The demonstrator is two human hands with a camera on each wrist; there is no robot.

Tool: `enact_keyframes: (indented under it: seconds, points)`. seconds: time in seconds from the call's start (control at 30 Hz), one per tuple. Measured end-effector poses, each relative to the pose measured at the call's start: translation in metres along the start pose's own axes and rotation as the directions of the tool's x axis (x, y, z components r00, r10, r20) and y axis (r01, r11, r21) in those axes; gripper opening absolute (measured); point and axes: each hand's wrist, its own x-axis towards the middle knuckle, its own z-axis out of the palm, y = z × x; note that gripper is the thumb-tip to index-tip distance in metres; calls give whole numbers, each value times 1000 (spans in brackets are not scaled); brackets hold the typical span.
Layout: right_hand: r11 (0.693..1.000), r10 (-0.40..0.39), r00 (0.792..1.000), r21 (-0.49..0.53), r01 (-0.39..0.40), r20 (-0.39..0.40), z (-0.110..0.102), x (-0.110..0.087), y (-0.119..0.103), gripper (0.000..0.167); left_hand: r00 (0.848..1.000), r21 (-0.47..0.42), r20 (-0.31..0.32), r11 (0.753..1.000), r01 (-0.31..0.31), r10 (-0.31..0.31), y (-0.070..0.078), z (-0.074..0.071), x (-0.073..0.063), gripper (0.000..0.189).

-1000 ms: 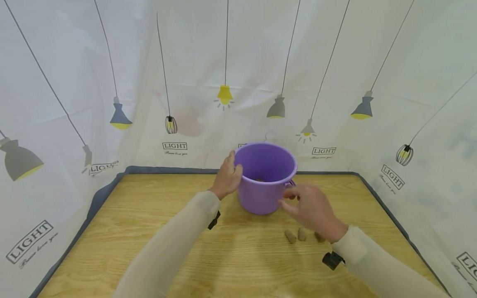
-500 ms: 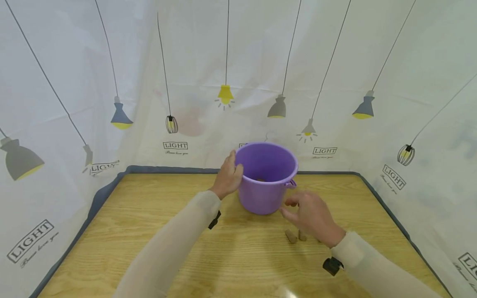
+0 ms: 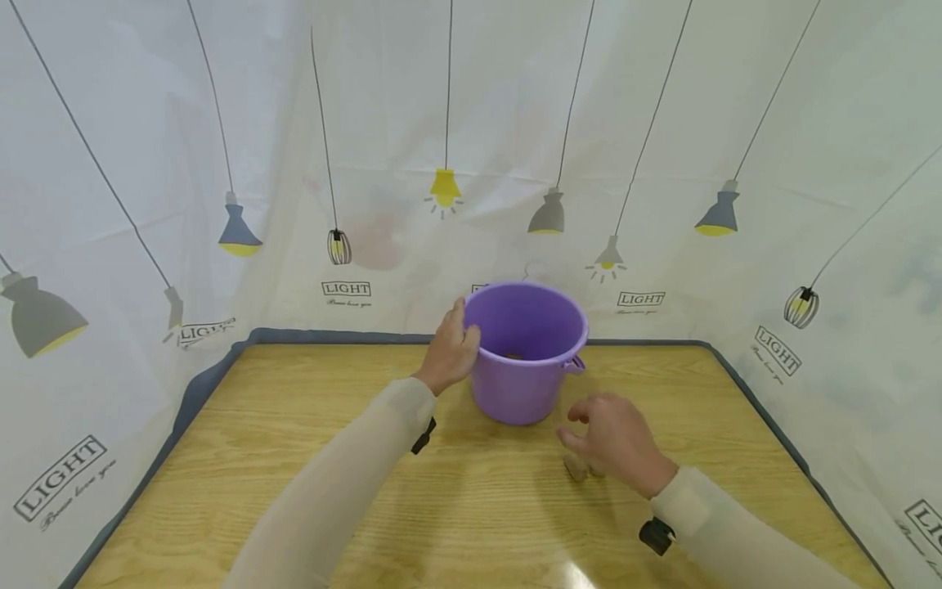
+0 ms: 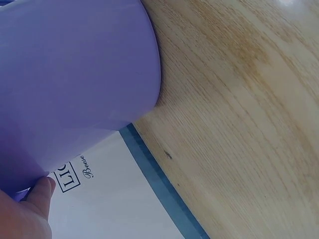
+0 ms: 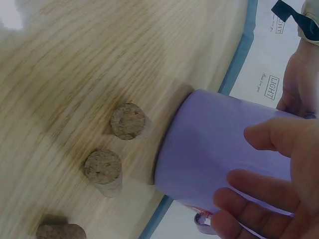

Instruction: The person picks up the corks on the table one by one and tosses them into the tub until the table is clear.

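Observation:
A purple bucket (image 3: 518, 388) stands upright near the back of the table. My left hand (image 3: 449, 350) grips its rim on the left side; the left wrist view shows fingers (image 4: 42, 191) at the bucket's wall. A bit of something brown (image 3: 513, 356) shows inside the bucket. My right hand (image 3: 616, 442), fingers loosely bent and holding nothing, hovers in front of the bucket, right above the corks. In the right wrist view one cork (image 5: 127, 121), a second cork (image 5: 103, 169) and a third cork (image 5: 61, 231) sit on the table; the head view has them partly hidden behind the hand.
The wooden table (image 3: 294, 425) has a dark blue edging (image 3: 353, 336) along the back and sides. A white sheet (image 3: 397, 106) printed with hanging lamps rises close behind the bucket. The bucket's handle end (image 3: 574, 366) juts out on the right.
My right hand has come down from beside the bucket's handle toward the table and now covers more of the corks. My left hand and the bucket have stayed in place.

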Motion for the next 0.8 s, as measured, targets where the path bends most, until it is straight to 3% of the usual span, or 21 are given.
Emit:
enact_keyframes:
  seconds: [0.23,0.8]
  points:
    - [999,-23,1000,-27,22,-9,5,-2,3,24,1000,2,-5,1000,-1,1,1,-1,1,66]
    - [998,58,995,-45,-54,79,17,-11,3,26,1000,-1,4,1000,15,-15,2,-1,-2,67]
